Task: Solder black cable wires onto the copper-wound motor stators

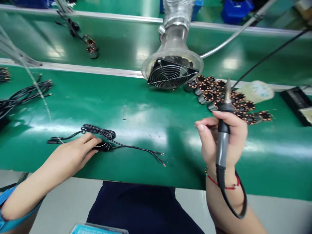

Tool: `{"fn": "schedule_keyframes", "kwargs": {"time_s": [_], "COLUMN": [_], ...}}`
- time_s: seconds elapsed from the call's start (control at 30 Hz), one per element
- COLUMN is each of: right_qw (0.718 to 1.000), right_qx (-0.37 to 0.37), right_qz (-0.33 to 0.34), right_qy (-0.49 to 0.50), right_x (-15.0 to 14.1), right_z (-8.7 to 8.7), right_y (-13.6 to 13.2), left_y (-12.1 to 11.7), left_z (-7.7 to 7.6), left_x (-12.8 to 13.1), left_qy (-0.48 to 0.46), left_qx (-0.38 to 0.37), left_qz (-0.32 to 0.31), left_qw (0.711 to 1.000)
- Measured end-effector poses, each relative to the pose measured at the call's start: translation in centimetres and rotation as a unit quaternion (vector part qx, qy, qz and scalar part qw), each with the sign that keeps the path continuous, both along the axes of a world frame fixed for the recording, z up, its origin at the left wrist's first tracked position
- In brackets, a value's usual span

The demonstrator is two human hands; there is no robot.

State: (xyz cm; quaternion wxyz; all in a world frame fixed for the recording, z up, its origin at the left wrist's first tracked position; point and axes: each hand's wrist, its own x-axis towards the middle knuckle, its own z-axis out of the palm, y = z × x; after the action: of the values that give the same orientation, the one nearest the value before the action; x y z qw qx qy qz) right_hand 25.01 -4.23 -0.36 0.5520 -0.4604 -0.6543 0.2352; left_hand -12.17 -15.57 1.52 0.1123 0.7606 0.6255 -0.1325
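My right hand (221, 139) grips a black soldering iron (223, 136) upright like a pen, its metal tip pointing up and away and its cord trailing down past my wrist. Just beyond that hand lies a heap of copper-wound motor stators (219, 96). My left hand (75, 154) lies over a thin black cable (97, 133), with its fingertips on a black moulded block (104, 147) in the line. From that block, split wires with bare coloured ends (158, 157) run to the right. A connector end of the cable (55, 140) lies to the left of my hand.
A fume extractor fan (169, 74) with a silver duct stands on the green bench (136, 169), next to the stators. A bundle of black cables (24, 96) lies at the left. A tape roll (255, 91) and a black tray (296, 105) sit at the right.
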Motion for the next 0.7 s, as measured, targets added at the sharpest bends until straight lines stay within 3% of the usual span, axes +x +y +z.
{"fn": "schedule_keyframes", "kwargs": {"time_s": [0.17, 0.27, 0.37, 0.5, 0.7], "right_qw": [0.996, 0.987, 0.974, 0.943, 0.831], "right_qx": [-0.012, -0.007, -0.003, 0.009, 0.009], "right_qz": [-0.016, -0.028, -0.032, -0.021, -0.013], "right_qy": [-0.086, -0.16, -0.226, -0.333, -0.556], "right_x": [1.6, 3.2, 5.5, 8.6, 9.5], "right_z": [0.1, 0.6, 1.4, 2.0, 0.9], "right_y": [-1.6, -1.9, -1.6, -0.4, 4.8], "left_y": [1.9, 3.8, 5.6, 7.1, 6.8], "left_z": [0.3, -0.6, -1.8, -1.9, -0.2], "left_x": [3.3, 7.1, 10.0, 10.6, 9.8], "left_qy": [-0.028, -0.079, -0.076, -0.114, -0.226], "left_qx": [0.034, 0.038, 0.005, -0.032, -0.097], "left_qz": [-0.083, -0.176, -0.225, -0.204, -0.112], "left_qw": [0.996, 0.98, 0.971, 0.972, 0.963]}}
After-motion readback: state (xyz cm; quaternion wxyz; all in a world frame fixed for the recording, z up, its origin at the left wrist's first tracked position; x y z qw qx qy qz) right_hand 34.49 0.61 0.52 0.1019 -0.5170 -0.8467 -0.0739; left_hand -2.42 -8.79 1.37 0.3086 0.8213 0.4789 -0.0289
